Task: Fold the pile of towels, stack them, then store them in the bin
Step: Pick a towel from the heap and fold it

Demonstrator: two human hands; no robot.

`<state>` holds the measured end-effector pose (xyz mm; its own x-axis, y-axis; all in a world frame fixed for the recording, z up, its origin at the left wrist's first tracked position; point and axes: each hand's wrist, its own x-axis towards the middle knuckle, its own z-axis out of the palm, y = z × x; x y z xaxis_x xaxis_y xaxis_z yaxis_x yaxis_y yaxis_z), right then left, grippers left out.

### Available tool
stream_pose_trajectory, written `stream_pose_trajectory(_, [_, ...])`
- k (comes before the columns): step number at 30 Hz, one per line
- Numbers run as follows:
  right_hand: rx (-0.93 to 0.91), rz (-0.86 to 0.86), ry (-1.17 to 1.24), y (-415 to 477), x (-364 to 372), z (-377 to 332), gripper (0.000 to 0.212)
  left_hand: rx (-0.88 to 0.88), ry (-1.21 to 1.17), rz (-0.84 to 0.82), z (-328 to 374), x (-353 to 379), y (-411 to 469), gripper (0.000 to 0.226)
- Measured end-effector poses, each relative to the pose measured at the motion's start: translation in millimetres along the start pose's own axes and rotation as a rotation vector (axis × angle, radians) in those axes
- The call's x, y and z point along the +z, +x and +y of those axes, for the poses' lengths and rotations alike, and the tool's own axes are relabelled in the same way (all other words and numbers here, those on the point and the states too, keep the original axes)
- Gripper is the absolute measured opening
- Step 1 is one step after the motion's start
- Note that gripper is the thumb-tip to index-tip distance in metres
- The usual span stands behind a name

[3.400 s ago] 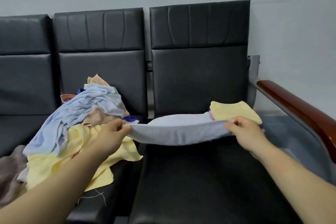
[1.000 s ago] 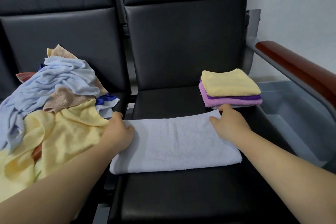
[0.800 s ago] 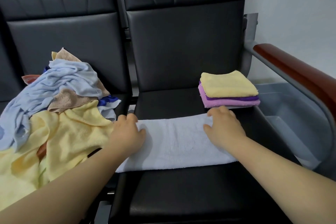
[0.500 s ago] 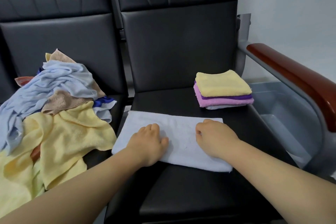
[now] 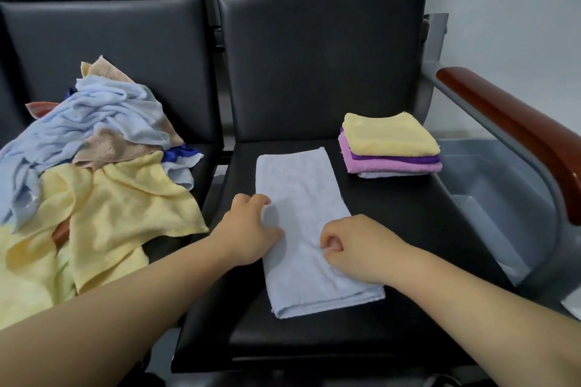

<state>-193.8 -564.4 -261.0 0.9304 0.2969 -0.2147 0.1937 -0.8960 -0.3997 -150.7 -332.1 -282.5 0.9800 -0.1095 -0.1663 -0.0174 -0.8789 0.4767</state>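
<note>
Now the pale blue towel (image 5: 301, 198) is lying along the black seat (image 5: 424, 214) as a long folded strip; our right hand (image 5: 355, 248) is pinching its cloth, grip pressed together at thumb and forefinger; our left hand (image 5: 251, 229) is resting on its left edge, fingers bent, and we cannot tell whether that grip is holding; the folded stack (image 5: 390, 144) is sitting near its far right corner, the unfolded pile (image 5: 94, 166) on the next seat, the grey bin (image 5: 503, 198) right of the seat.

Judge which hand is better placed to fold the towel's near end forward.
Right hand, likely: it pinches the pale blue terry towel nearer that end; left hand sits farther up the side edge.
</note>
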Motion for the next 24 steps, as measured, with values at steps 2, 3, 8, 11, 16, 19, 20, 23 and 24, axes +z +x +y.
stream_pose_trajectory(2, [-0.01, 0.018, 0.02, 2, 1, 2, 0.019, 0.035, -0.126, -0.099, 1, -6, -18, 0.06])
stream_pose_trajectory(3, [-0.018, 0.026, 0.031, 3, 3, 2, 0.018, 0.059, -0.218, -0.165, 2, -9, -28, 0.058])
stream_pose_trajectory(8, [0.005, 0.042, 0.104, 3, 5, 3, 0.019, 0.164, -0.663, -0.593, 1, -17, -64, 0.054])
stream_pose_trajectory(11, [0.034, -0.002, 0.176, -1, 4, 0, 0.011, 0.267, -0.496, -0.489, 1, -18, -66, 0.045])
stream_pose_trajectory(16, [0.054, -0.08, 0.337, -11, -2, -7, 0.048, 0.2, -0.517, -0.144, 11, -17, -58, 0.007])
stream_pose_trajectory(19, [0.047, -0.081, 0.23, -18, -2, -9, 0.051, 0.161, -0.559, -0.018, 10, -22, -51, 0.018])
stream_pose_trajectory(20, [0.046, -0.065, 0.184, -20, 0, -9, 0.05, 0.16, -0.554, 0.019, 9, -23, -50, 0.021])
stream_pose_trajectory(23, [0.059, 0.033, 0.133, -20, 2, -8, 0.034, 0.165, -0.553, 0.111, 10, -28, -48, 0.013])
stream_pose_trajectory(24, [0.071, 0.078, 0.132, -18, 0, -8, 0.031, 0.16, -0.561, 0.128, 9, -32, -46, 0.011])
